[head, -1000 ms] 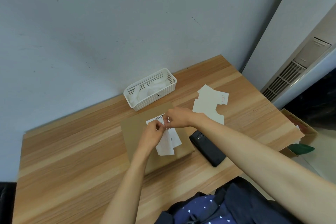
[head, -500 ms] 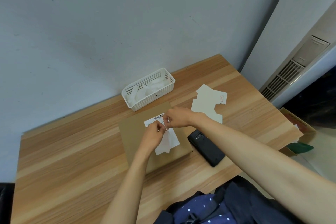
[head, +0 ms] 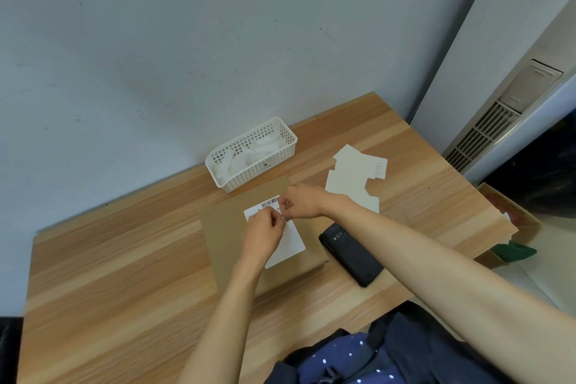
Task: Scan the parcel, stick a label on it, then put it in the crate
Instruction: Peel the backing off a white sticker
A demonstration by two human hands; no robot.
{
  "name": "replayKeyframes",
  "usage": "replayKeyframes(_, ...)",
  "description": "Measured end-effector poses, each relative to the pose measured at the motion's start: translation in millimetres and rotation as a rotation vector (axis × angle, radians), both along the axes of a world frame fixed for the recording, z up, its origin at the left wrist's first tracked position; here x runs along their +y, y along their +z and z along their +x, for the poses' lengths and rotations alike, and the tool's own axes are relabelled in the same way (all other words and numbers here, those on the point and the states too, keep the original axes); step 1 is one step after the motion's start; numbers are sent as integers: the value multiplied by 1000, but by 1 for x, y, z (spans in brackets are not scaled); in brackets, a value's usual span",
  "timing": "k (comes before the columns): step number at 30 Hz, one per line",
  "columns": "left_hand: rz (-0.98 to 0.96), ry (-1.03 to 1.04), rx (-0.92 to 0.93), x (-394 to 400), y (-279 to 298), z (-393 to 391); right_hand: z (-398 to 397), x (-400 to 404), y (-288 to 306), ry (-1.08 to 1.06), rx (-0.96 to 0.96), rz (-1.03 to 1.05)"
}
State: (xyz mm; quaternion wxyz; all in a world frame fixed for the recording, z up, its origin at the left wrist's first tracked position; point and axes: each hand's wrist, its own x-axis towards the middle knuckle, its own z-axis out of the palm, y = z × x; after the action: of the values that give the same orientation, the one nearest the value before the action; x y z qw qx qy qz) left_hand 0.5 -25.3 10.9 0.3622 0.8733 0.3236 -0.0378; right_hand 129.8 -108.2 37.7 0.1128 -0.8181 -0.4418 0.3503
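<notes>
A flat brown cardboard parcel [head: 227, 237] lies on the wooden table [head: 124, 274] in front of me. It carries a white sticker with a barcode [head: 265, 205]. Over it I hold a white label sheet [head: 290, 243]. My left hand [head: 261, 235] pinches its upper left part, and my right hand [head: 300, 201] pinches its top edge close beside. The fingertips of both hands nearly touch. A black handheld scanner [head: 352, 254] lies just right of the parcel.
A white plastic basket [head: 249, 154] with white pieces inside stands behind the parcel by the wall. Cream cardboard sheets [head: 352, 179] lie at the back right. A brown cardboard crate [head: 511, 221] sits on the floor beyond the table's right edge.
The label sheet has shifted slightly lower on the parcel, so more of the barcode sticker shows. Both hands stay pinched together at its top.
</notes>
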Motion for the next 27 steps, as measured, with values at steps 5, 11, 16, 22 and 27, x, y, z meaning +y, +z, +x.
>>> replayKeyframes(5, 40, 10, -32, -5, 2, -2, 0, -1, -1, -36, 26, 11)
replayKeyframes(11, 44, -28, -39, -3, 3, -3, 2, -5, -4, -74, 115, 49)
replayKeyframes(16, 65, -68, -38, -1, 5, -5, 4, -10, -5, -82, 199, 89)
replayKeyframes(22, 71, -103, -44, 1, 7, -7, 2, -12, 0, -49, 186, 107)
replayKeyframes(27, -6, -114, -82, 3, 9, -10, 3, -19, 6, -26, 219, 134)
